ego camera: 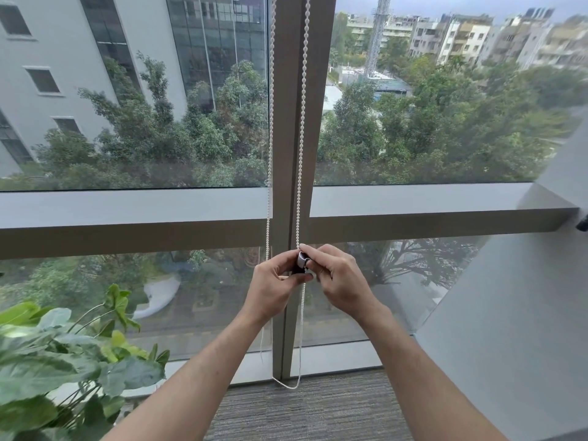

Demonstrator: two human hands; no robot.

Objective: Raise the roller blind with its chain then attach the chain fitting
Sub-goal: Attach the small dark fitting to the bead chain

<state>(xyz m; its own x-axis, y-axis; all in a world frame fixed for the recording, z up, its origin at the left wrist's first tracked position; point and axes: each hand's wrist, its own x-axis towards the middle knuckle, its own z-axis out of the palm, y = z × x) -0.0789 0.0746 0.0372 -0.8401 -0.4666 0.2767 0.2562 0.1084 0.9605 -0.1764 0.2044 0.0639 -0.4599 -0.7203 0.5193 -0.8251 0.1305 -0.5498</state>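
A white beaded chain (303, 122) hangs in two strands in front of the brown window mullion (288, 154), and its loop reaches down to the carpet. The blind itself is out of view above. My left hand (273, 281) and my right hand (337, 278) meet at the mullion below the horizontal bar. Between their fingertips sits a small grey chain fitting (303, 258), pinched from both sides. The right strand of the chain runs down into the fitting and comes out below my hands.
A leafy green potted plant (63, 361) stands at the lower left, close to my left forearm. A grey wall (509, 313) closes in at the right. Grey carpet (318, 409) lies below the glass.
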